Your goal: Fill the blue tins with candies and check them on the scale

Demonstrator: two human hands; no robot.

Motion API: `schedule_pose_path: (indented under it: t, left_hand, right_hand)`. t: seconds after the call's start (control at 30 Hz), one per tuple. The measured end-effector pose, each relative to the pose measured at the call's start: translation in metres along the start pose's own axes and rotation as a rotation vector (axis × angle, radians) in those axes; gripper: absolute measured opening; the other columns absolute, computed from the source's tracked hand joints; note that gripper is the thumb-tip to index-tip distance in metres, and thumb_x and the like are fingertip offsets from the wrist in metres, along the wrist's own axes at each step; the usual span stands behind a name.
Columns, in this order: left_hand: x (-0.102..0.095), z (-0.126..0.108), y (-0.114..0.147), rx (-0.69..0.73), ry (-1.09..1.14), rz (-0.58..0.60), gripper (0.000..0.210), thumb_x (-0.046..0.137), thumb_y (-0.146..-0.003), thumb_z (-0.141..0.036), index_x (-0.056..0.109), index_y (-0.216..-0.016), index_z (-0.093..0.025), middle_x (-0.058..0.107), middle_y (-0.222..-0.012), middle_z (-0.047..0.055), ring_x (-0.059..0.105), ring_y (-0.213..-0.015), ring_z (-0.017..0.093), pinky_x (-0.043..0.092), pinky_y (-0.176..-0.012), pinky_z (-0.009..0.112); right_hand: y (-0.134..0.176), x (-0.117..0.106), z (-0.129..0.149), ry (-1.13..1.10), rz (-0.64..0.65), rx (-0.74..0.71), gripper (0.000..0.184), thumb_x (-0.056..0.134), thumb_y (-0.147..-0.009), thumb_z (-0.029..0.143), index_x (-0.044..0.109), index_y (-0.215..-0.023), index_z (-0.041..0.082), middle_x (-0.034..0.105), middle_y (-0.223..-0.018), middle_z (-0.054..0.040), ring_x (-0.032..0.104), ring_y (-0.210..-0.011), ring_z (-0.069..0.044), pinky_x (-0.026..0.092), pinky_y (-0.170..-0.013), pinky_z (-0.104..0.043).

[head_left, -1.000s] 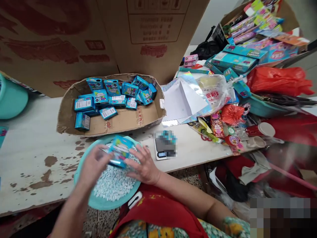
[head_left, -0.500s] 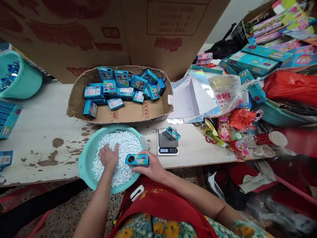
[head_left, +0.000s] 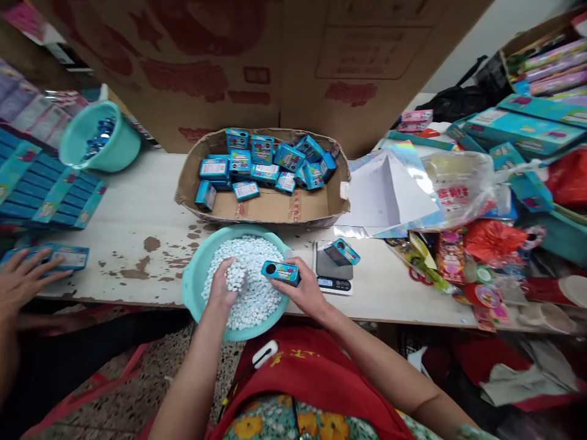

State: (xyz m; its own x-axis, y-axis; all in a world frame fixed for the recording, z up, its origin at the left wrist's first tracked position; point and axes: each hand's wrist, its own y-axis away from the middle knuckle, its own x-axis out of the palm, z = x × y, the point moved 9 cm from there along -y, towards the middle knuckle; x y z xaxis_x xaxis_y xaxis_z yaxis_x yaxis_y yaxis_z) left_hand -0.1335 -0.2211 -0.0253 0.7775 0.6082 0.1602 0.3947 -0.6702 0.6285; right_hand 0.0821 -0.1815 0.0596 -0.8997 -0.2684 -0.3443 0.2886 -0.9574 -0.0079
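Observation:
My left hand [head_left: 223, 286] is cupped around a heap of small white candies [head_left: 235, 276], just over the turquoise basin [head_left: 192, 284]. Loose white candies [head_left: 257, 305] fill the basin's bottom. With my right hand [head_left: 306, 291] I grip a small blue candy box [head_left: 280, 273] above the basin's right side; a dark round hole shows on its face. Another blue box [head_left: 345, 251] lies tilted on the digital scale [head_left: 328, 269], right of the basin. Behind the basin, a cut-down cardboard tray [head_left: 266, 214] holds several similar blue boxes [head_left: 241, 161].
At the left edge, a co-worker's hand [head_left: 27, 275] touches a blue box [head_left: 73, 256]. Stacked blue packs [head_left: 50, 189] and a turquoise bucket [head_left: 126, 146] stand behind. A large carton [head_left: 275, 79] walls the back. Papers [head_left: 385, 189] and wrapped sweets [head_left: 452, 256] crowd the right.
My left hand has lifted from the candies with a handful in its palm. My right hand still holds the box over the basin. The view has swung left, bringing a co-worker's hand into sight.

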Motion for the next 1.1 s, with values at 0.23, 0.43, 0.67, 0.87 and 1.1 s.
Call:
schedule_pose_path:
  t: [0.23,0.43,0.67,0.87,1.1]
  left_hand:
    - [0.030,-0.063,0.047,0.146,0.376,0.155,0.021,0.060,-0.069,-0.036,0.052,-0.075,-0.018,0.056,-0.066,0.001,0.057,-0.055,0.014,0.042,-0.045,0.023]
    - [0.021,-0.075,0.047,0.397,0.359,0.027,0.017,0.063,-0.073,-0.030,0.053,-0.072,-0.016,0.056,-0.064,-0.001,0.060,-0.061,0.014,0.049,-0.059,0.027]
    - [0.015,-0.076,0.039,0.366,0.311,-0.053,0.025,0.068,-0.071,-0.034,0.051,-0.071,-0.016,0.055,-0.065,-0.003,0.055,-0.053,0.010,0.046,-0.053,0.023]
    - [0.019,-0.081,0.039,0.422,0.276,-0.039,0.026,0.067,-0.074,-0.037,0.051,-0.071,-0.016,0.053,-0.059,-0.004,0.056,-0.055,0.011,0.046,-0.060,0.025]
    - [0.026,-0.087,0.039,0.484,0.221,-0.008,0.023,0.065,-0.077,-0.035,0.052,-0.070,-0.016,0.054,-0.063,-0.003,0.055,-0.056,0.010,0.045,-0.060,0.024]
  right_hand:
    - [-0.012,0.040,0.024,0.147,0.133,-0.138,0.031,0.070,-0.075,0.037,0.057,-0.099,0.021,0.060,-0.093,-0.0050,0.059,-0.089,-0.023,0.047,-0.079,-0.034]
    - [-0.013,0.067,0.036,0.204,0.156,-0.192,0.032,0.071,-0.074,0.029,0.058,-0.101,0.021,0.063,-0.097,-0.0062,0.059,-0.093,-0.024,0.047,-0.081,-0.037]
    - [-0.023,0.070,0.044,0.242,0.162,-0.227,0.032,0.074,-0.072,0.030,0.059,-0.100,0.021,0.064,-0.095,-0.0066,0.060,-0.091,-0.025,0.047,-0.079,-0.037]
    - [-0.028,0.070,0.043,0.223,0.181,-0.187,0.033,0.075,-0.070,0.028,0.059,-0.098,0.022,0.065,-0.095,-0.0048,0.061,-0.091,-0.024,0.046,-0.079,-0.036]
    - [-0.029,0.067,0.039,0.171,0.157,-0.129,0.032,0.075,-0.068,0.024,0.059,-0.096,0.022,0.066,-0.093,-0.0035,0.061,-0.089,-0.023,0.046,-0.079,-0.035]
